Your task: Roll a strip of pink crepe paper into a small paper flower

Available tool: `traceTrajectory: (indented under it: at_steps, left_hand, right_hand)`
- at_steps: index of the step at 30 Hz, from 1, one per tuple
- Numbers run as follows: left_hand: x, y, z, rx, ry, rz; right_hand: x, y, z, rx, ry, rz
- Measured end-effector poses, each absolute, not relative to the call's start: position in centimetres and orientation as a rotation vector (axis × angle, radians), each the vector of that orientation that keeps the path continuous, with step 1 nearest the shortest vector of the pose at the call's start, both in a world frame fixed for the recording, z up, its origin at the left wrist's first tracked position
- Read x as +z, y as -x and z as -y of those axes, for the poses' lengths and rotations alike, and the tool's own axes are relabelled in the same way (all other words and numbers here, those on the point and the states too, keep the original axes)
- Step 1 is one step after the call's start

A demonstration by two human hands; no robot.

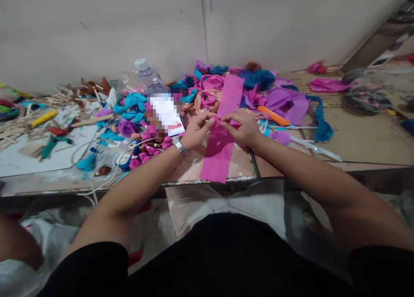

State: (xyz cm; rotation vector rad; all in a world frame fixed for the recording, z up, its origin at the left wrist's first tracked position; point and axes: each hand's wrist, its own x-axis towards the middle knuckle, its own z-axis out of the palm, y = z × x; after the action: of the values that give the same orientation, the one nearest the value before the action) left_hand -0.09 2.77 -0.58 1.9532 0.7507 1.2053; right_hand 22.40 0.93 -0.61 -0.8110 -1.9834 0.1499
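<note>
A long strip of pink crepe paper [216, 156] lies across the table and hangs a little over its front edge. My left hand [196, 131], with a metal watch on the wrist, pinches the strip near its middle. My right hand [243, 126] pinches the same spot from the other side, fingertips almost touching the left ones. Both hands are closed on the paper, which is gathered between them.
Behind the hands lies a heap of pink, purple and blue crepe paper [258, 92] and paper flowers [127, 127]. An orange tool [273, 115], a plastic bottle [147, 74], a white cable [97, 159] and wooden sticks [19, 124] lie about the table [362, 141].
</note>
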Motion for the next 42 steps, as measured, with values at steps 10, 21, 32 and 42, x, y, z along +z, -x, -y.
traceTrajectory:
  at_steps: [10, 21, 32, 42]
  left_hand:
    - [-0.63, -0.17, -2.53, 1.156, -1.987, -0.736]
    - [-0.89, -0.27, -2.77, 1.177, -2.061, -0.746]
    - [-0.85, -0.50, -2.02, 1.100, -2.128, -0.791]
    - [-0.55, -0.41, -2.54, 1.159, -2.119, -0.766]
  right_hand:
    - [-0.76, -22.43, -1.09, 0.125, 0.827, 1.993]
    - [-0.50, -22.37, -0.94, 0.095, 0.830, 1.982]
    - [-0.81, -22.54, -1.11, 0.115, 0.874, 1.976]
    - [-0.11, -22.41, -1.07, 0.140, 0.785, 1.958]
